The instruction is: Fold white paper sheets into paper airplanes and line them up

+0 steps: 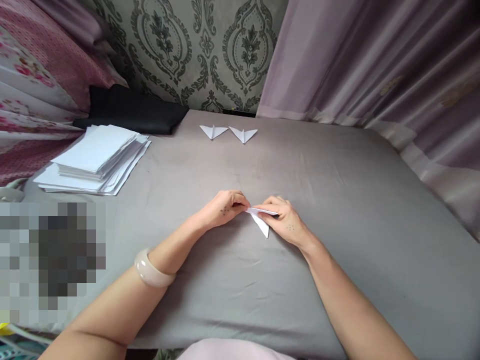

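A small white folded paper [261, 222] lies on the grey bed sheet [337, 200] in the middle. My left hand [224, 207] pinches its left tip. My right hand [283, 220] presses down on its right part and covers much of it. A pointed flap sticks out below, between the two hands. My left wrist wears a pale bangle [152, 270].
Two finished white paper planes [213, 131] [243, 134] sit side by side at the far edge. A stack of white sheets [95, 160] lies at the left, with a black cushion [131, 110] behind it. Pink curtains [375, 65] hang at the right, patterned fabric at the left.
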Demonstrator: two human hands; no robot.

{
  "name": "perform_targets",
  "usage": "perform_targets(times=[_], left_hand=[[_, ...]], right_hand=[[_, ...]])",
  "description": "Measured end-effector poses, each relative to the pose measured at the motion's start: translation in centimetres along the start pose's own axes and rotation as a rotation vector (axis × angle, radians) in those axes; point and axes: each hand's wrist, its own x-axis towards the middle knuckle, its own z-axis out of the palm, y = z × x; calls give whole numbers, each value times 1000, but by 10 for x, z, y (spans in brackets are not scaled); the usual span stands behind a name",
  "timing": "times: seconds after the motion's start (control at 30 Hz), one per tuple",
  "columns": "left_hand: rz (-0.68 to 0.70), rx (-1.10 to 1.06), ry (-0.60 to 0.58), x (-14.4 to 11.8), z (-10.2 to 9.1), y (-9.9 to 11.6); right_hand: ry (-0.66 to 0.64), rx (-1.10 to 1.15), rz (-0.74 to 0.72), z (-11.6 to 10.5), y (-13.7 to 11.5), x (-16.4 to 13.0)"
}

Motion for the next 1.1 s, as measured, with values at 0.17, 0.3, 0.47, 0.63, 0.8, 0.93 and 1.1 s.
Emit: perform_targets(times=[0.17, 0.3, 0.47, 0.63, 0.8, 0.93, 1.1], left_hand=[[-82, -8, 47, -4, 1, -2], [-106, -3, 44, -3, 2, -1], [-127, 7, 53, 1, 2, 4], [-140, 14, 65, 1, 4, 5], [-164, 23, 63, 2, 5, 7], [-213, 17, 64, 4, 5, 10], [-232, 10, 62, 5, 5, 12]], right_hand=[[0, -141, -104, 1, -4, -4], [23, -172, -152, 3, -6, -5], [103, -82, -154, 7, -8, -3], [74, 40, -140, 8, -3, -2], [8, 19, -144, 5, -1, -3], [-56, -101, -146, 1, -5, -5], [-109, -314, -180, -3, -15, -8]])
